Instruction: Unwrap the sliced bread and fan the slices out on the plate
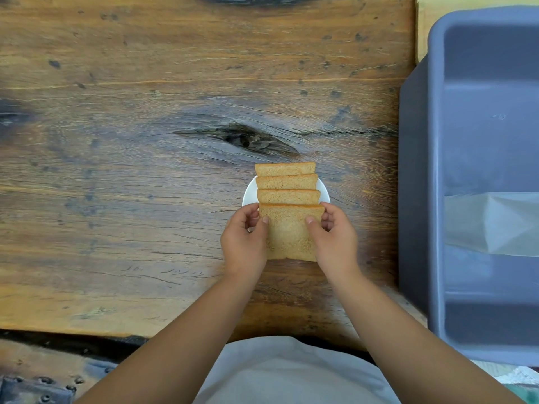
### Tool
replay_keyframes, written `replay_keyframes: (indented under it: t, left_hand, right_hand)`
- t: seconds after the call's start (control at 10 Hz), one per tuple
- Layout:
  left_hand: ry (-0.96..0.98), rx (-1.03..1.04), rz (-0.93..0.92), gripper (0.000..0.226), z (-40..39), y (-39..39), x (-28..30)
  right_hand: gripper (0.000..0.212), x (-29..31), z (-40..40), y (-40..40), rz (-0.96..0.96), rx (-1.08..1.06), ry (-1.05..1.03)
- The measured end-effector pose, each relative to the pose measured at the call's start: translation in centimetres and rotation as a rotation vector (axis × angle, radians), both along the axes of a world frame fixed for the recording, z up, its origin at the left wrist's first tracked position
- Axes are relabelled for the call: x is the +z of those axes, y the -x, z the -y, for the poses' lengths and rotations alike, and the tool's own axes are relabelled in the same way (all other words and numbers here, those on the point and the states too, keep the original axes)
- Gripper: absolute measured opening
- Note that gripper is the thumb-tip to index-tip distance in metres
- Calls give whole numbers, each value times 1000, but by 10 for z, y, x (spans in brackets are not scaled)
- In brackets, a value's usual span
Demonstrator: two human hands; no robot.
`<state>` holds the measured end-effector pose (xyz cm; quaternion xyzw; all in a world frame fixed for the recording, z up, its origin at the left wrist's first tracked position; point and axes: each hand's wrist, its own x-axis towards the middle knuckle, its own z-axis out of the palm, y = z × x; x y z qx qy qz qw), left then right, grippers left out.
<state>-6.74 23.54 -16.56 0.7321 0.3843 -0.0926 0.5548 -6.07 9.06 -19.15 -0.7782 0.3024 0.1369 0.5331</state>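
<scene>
Several slices of brown bread lie overlapped in a row on a small white plate (250, 193), stepping away from me. The far slices (287, 182) show only their top strips. The nearest bread slice (288, 231) lies on top and hangs over the plate's near edge. My left hand (243, 243) grips its left side, thumb on the face. My right hand (335, 243) grips its right side the same way. The plate is mostly hidden under the bread.
The wooden table (145, 141) has a dark knot just beyond the plate. A grey plastic bin (423, 170) stands at the right edge, with a clear plastic wrapper (493, 223) lying inside it.
</scene>
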Motion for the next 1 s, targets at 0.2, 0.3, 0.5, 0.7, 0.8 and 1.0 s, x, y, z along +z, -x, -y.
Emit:
replay_keyframes:
  t: [0.2,0.3,0.5,0.7,0.8,1.0]
  left_hand:
    - [22,-12,-7,21,1,3,0]
    - [20,-8,-1,22,2,4,1]
    - [26,-9,27,20,3,2,1]
    - [20,-26,-8,31,0,2,-3]
    - [-33,-53,-24,42,-2,8,-4]
    - [-76,-246,113,39,-11,14,22]
  right_hand:
    - [18,3,-1,1,9,-4,-17]
    - [15,5,-1,1,30,10,-37]
    - [12,8,1,-6,53,19,-72]
    - [28,4,1,-2,10,-41,-89]
    - [46,8,2,2,-27,-33,-54]
    - [57,24,12,11,-33,72,42]
